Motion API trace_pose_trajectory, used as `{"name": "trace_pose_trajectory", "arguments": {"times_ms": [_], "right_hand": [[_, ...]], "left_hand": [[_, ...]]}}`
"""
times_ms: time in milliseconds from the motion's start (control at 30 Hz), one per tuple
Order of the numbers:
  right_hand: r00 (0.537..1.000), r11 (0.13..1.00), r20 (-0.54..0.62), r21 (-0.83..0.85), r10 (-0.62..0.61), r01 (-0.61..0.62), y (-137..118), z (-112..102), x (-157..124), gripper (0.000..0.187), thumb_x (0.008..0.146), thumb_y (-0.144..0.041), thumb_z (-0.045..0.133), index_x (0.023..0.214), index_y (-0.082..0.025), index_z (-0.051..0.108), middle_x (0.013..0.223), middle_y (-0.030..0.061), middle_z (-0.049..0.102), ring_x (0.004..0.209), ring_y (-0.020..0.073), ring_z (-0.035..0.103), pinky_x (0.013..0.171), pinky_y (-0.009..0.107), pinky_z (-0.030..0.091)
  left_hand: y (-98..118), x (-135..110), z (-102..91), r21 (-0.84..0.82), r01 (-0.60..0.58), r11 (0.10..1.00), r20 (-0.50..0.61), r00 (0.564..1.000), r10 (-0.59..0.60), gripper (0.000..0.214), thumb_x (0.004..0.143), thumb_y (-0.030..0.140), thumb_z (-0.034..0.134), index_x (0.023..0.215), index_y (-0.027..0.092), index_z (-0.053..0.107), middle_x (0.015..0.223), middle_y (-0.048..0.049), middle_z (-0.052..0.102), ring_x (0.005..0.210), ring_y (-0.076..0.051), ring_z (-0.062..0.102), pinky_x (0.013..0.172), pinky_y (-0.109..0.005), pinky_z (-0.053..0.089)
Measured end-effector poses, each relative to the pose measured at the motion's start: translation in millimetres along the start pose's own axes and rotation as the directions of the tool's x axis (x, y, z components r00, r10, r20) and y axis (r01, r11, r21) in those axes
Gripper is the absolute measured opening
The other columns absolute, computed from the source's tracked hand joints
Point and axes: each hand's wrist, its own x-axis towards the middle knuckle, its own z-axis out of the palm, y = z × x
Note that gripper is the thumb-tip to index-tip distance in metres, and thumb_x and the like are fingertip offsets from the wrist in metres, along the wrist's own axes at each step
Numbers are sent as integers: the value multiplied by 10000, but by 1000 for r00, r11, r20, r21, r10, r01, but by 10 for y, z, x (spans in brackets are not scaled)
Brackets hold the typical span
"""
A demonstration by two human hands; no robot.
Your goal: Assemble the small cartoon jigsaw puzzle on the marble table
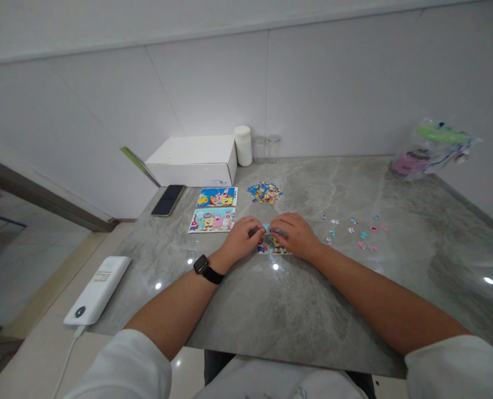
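Observation:
A partly assembled cartoon jigsaw puzzle [275, 247] lies on the table in front of me, its upper and right parts covered by my hands. My left hand [243, 238] is closed, thumb and forefinger pinched at the puzzle's upper left edge. From the right, my right hand [295, 235] reaches over the puzzle with its fingers bent down and closed on a small teal jigsaw piece [267, 226], mostly hidden by the fingertips. Loose pink, white and teal jigsaw pieces [363, 235] lie scattered to the right. Two cartoon picture cards, an upper one [217, 197] and a lower one [212, 220], lie left.
A pile of mixed jigsaw pieces [265, 192] lies beyond my hands. Behind stand a white box [192, 160], a white bottle [243, 146] and two clear jars [273, 149]. A phone [168, 200] and a white power bank [98, 291] are left, a plastic bag [431, 151] far right.

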Motion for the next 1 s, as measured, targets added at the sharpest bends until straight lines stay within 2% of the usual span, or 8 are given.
{"name": "trace_pose_trajectory", "arguments": {"times_ms": [100,200,333,500,667,1000], "right_hand": [[999,999,9,-12,42,-42,39,-6,-4,95,970,-251,699,1052,-221,734,1076,93,758,1027,261,647,933,399,462],[996,997,50,-33,70,-68,67,6,-10,89,961,-242,707,1041,-224,742,1075,86,763,1032,265,646,932,402,451],[990,995,113,-45,90,-85,76,30,-14,101,956,-215,697,1034,-234,758,1070,80,766,1025,261,647,922,404,438],[983,994,152,-64,99,-90,76,50,-18,103,960,-219,698,1029,-240,771,1056,73,768,1007,244,648,923,393,425],[976,992,184,-81,114,-101,72,69,-9,93,948,-223,723,1025,-231,775,1036,71,767,1014,242,645,919,385,415],[971,990,206,-94,120,-103,65,85,11,80,959,-245,732,1023,-235,778,1011,47,768,1006,235,640,913,382,402]], "left_hand": [[2,-4,-14,69,-4,998,-31,1000,6,98,974,223,617,968,205,713,982,-57,717,979,-220,656,932,-378,510],[-5,-11,-19,108,12,994,-48,999,-7,120,946,186,625,1026,205,712,1028,-66,717,1019,-232,653,960,-396,507],[-23,-15,-7,129,27,991,-33,999,-23,170,909,132,626,1027,210,720,1032,-63,720,1018,-232,657,957,-398,514],[-65,-17,26,141,-5,990,12,1000,3,172,928,130,614,957,216,760,1045,-63,740,1027,-225,670,972,-400,518],[-116,-29,58,171,-57,984,32,998,53,193,933,142,627,1020,218,782,1091,-65,758,1047,-226,683,996,-406,520],[-108,-33,62,183,-60,981,67,997,48,231,937,149,618,1089,228,774,1109,-64,781,1060,-239,695,1015,-419,520]]}}
